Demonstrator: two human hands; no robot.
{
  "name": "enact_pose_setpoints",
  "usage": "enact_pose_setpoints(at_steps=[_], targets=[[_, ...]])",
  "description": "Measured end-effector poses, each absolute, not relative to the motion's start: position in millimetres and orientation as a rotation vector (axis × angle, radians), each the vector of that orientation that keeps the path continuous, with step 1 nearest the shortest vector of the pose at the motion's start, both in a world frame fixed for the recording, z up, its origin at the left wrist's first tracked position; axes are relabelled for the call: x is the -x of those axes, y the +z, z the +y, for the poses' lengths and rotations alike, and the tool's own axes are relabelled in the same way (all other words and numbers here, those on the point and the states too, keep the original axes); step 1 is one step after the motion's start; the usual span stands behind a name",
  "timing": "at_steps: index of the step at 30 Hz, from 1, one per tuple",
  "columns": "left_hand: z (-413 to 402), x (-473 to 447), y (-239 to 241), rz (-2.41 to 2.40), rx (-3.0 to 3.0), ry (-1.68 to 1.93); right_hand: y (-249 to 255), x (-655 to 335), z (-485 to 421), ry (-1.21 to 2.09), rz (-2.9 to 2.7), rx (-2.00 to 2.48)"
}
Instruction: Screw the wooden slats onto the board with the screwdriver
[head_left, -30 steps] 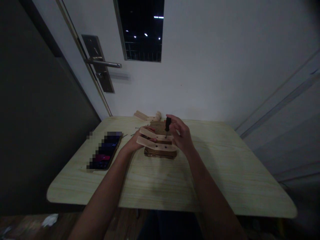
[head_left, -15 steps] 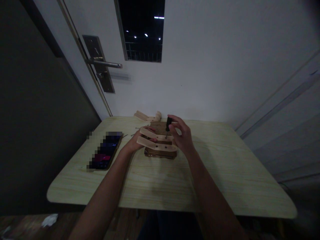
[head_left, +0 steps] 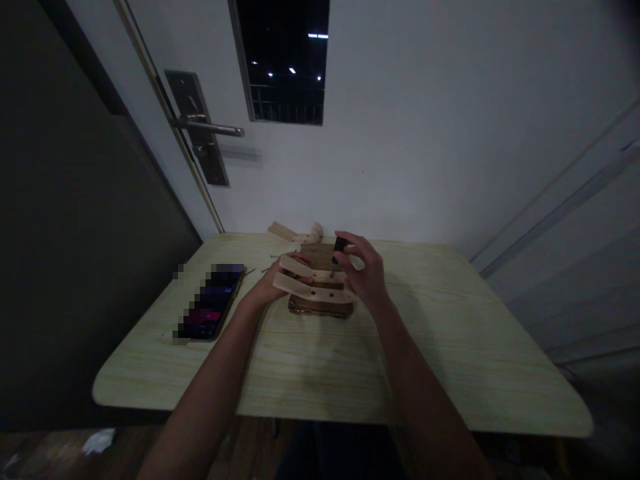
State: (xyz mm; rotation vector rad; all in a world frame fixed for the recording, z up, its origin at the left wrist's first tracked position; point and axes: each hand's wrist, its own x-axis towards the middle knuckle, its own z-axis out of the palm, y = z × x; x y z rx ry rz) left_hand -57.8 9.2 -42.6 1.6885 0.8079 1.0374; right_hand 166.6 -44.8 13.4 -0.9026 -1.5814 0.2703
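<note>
Apparent screw-turning: the right hand (head_left: 364, 272), fingertips pinched together, holds a black-handled screwdriver (head_left: 339, 248) on the far wooden slat (head_left: 323, 274), at centre; the left hand (head_left: 270, 272), curled, clasps this slat toward nine o'clock. Further turning calls for an aligned shaft. Wood-grain surface (head_left: 475, 347); smartphone (head_left: 215, 303), nine o'clock; door handle (head_left: 215, 128), eleven.

Lit-up phone (head_left: 220, 303) is lying face-up on L side of worktop (head_left: 475, 360). Behind, white door (head_left: 410, 133) is carrying metal handle (head_left: 213, 127) & dark window (head_left: 285, 50), w/ small lights (head_left: 318, 35) showing thru. Crumpled white scrap (head_left: 99, 441) is lying on brown floor (head_left: 245, 453), bottom L.
</note>
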Motion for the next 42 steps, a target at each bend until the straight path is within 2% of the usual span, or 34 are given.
enact_pose_setpoints(at_steps=[8, 30, 42], targets=[[3, 54, -34, 0.846, -1.697, 1.057, 11, -166, -44, 0.438, -1.603, 0.843], [-1, 53, -27, 0.838, -1.716, 1.058, 15, -165, -47, 0.363, -1.603, 0.906], [6, 56, -35, 0.826, -1.720, 1.015, 14, -164, -46, 0.446, -1.553, 0.862]])
